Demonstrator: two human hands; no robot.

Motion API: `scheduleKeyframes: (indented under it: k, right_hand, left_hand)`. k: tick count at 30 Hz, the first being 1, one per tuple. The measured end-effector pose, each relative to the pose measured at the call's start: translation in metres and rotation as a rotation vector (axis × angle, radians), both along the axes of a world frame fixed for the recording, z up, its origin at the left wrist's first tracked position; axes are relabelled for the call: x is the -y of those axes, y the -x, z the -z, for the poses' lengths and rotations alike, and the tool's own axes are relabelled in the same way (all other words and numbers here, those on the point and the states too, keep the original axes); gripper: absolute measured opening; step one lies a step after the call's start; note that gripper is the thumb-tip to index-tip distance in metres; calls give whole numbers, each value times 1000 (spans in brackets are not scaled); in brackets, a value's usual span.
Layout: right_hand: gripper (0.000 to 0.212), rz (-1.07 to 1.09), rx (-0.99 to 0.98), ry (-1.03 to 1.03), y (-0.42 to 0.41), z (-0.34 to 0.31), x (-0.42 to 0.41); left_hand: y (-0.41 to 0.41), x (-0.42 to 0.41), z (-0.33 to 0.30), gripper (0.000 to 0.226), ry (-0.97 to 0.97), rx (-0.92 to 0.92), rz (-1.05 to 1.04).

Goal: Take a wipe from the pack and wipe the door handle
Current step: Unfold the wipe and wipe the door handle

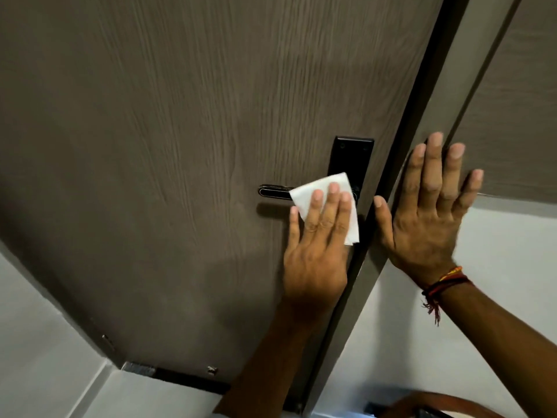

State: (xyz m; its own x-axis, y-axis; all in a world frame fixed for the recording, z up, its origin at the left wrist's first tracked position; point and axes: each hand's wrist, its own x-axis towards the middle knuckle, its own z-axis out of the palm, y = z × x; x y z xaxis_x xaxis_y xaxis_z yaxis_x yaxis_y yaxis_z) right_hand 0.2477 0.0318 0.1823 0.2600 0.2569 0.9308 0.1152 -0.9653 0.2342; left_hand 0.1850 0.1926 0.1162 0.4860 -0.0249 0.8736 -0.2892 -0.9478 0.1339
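Both hands are up at the door point(180, 116), the large brown wood-grain panel that fills most of the view. Right of the door, the frame point(434, 122) takes the right hand point(428, 206), which lies flat with fingers spread and grasps nothing; it seems placed there to steady the person while the other hand works. Near the door's right edge sits the black backplate point(351, 158), and from it the door handle point(275, 191) reaches leftward. The left hand point(316, 236) presses the white wipe point(316, 188) against the handle's inner end with flat, extended fingers rather than a closed fist, likely so the cloth spreads over the metal. Only the handle's outer tip shows bare, so wiping looks under way. No wipe pack is in view
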Motion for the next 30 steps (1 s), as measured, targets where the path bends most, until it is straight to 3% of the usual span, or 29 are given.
scheduleKeyframes:
  k: [3, 7, 12, 16, 17, 21, 25, 30]
  right_hand:
    - [81, -36, 32, 7, -6, 3, 2]
    - [82, -52, 71, 9, -10, 5, 4]
    - [82, -65, 95, -2, -12, 8, 3]
    - [82, -64, 104, -12, -15, 8, 2]
    - [82, -63, 107, -12, -15, 8, 3]
    - [81, -62, 116, -4, -16, 8, 3]
    - [80, -75, 128, -13, -16, 8, 2]
    - [81, -76, 134, -1, -17, 8, 4]
  left_hand:
    - [-10, -27, 6, 77, -78, -10, -127]
    - [-16, -33, 0, 71, 224, -9, -280]
    - [-16, -15, -2, 76, -56, 33, -64]
    - [-13, -33, -6, 75, 217, -16, -255]
    - [-11, -26, -7, 78, 210, -21, -236]
    - [-9, 9, -17, 71, 2, 28, -42]
    - [-16, 7, -24, 58, -99, 29, -32]
    - [-17, -22, -17, 65, -237, 55, -98]
